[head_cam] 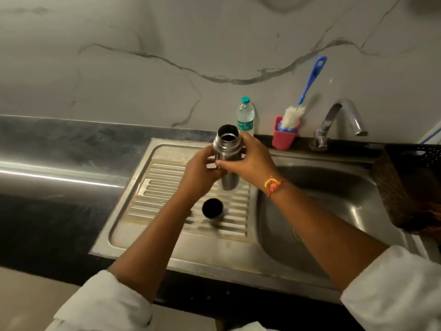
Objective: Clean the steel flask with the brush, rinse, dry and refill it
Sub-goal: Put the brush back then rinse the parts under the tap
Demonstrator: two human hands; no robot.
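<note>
Both hands are on the steel flask (228, 149). The left hand (200, 173) curls round its body from one side, the right hand (250, 158) wraps it from the other, fingers closed on the metal. The flask stands upright between the palms, mouth open, over the ribbed drainboard (167, 177). Just below the left fingers, nearer the person, its cap (212, 209) sits on the ribs, untouched. Beyond the right fingertips a water bottle (245, 115) stands against the wall. Further right the brush (307, 91) leans in a pink cup (284, 139), near the tap (341, 118).
</note>
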